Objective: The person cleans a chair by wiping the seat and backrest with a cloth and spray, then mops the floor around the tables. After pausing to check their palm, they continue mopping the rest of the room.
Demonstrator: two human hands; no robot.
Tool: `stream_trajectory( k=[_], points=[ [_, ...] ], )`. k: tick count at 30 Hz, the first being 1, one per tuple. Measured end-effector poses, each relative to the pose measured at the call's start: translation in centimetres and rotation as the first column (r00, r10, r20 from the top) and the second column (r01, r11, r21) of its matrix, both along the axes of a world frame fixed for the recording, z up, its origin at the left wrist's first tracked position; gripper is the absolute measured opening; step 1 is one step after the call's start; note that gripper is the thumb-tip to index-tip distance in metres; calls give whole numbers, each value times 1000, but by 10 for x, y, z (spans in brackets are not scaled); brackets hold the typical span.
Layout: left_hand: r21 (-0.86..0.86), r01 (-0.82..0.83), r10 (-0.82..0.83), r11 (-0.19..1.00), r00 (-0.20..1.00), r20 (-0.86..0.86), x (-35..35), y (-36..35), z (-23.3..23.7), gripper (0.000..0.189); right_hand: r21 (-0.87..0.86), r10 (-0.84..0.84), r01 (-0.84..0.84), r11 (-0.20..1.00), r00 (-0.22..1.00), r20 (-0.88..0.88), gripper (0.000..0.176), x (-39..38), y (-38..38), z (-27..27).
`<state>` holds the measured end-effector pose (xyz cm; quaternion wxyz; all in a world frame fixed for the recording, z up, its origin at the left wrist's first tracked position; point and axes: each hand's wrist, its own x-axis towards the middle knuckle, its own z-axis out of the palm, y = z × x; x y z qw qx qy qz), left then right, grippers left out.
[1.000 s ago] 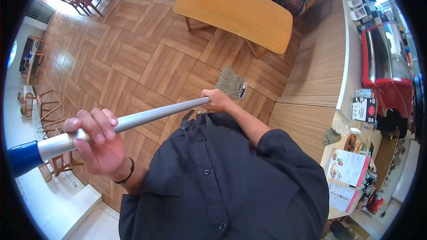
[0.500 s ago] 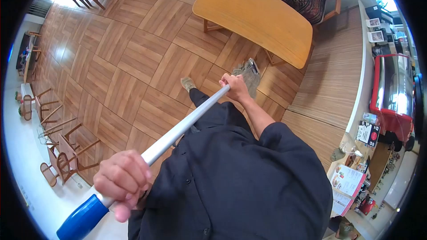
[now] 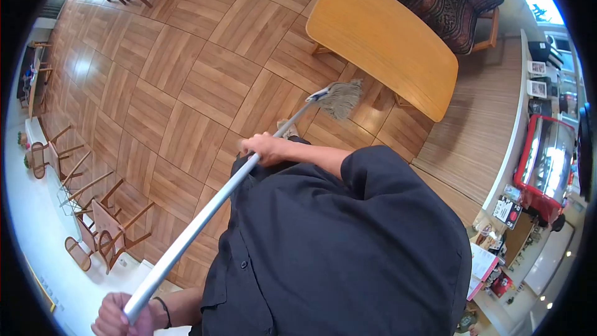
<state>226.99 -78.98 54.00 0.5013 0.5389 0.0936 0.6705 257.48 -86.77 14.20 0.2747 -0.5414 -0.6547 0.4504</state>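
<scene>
Down low, the left hand (image 3: pixel 115 320) is clenched round the top of the mop handle (image 3: pixel 205 214), half cut off by the picture's edge. The right hand (image 3: pixel 264 148) grasps it midway. The mop head (image 3: pixel 341 96) lies on the parquet just beside the wooden table (image 3: pixel 385 37), so a wide sweep could snag a leg, I'd say. The dark shirt (image 3: pixel 336 242) hides most of the feet.

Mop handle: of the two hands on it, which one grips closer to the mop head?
The right hand, wrapped round the middle of the mop handle. The left hand holds the upper end, farthest from the mop head.
</scene>
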Motion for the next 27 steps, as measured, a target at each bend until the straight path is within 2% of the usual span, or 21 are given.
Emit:
stream_trajectory(
  k=[2,3,5,6,7,8,10,12,14,16,19,22,26,27],
  points=[
    [139,282,-276,949,959,-55,2,36,5,48,-76,136,-140,987,989,-57,24,-16,43,1],
    [104,276,-284,956,956,77,10,53,6,43,-108,198,-208,972,976,-90,24,-25,65,3],
    [-48,274,-258,961,943,210,-46,105,-1,34,-152,196,-208,966,977,-89,26,-36,104,9],
    [-119,277,-237,953,932,275,-71,131,-6,33,-170,196,-209,963,977,-86,27,-42,126,10],
    [-100,252,-213,962,931,297,-76,159,-16,40,-149,218,-223,963,975,-47,28,-51,148,-4],
    [-156,390,-324,907,885,334,-82,188,-20,28,-151,208,-210,966,978,-26,28,-60,165,-16],
    [-138,342,-311,929,928,205,-92,247,-34,42,-134,206,-202,970,978,18,27,-67,204,-18],
    [-185,419,-389,889,904,180,-96,303,-39,46,-105,102,-100,989,995,19,24,-75,238,-15],
    [-159,483,-461,861,873,157,-86,350,-37,39,-62,-88,88,994,996,3,20,-83,260,-21],
    [-144,509,-504,849,861,73,-83,390,-30,38,-68,-340,344,936,938,64,24,-95,282,-5],
    [-124,511,-510,851,859,41,-82,441,-25,39,95,-485,479,873,874,45,33,-105,325,6],
    [-102,526,-525,844,850,42,-96,503,-17,34,192,-444,413,890,882,160,35,-115,386,11],
    [-61,467,-466,882,884,24,-120,604,-8,31,179,-327,300,937,934,146,38,-132,499,12],
    [-41,451,-451,892,892,5,-123,632,-4,30,155,-281,259,953,948,148,33,-137,533,16]
  ],
)
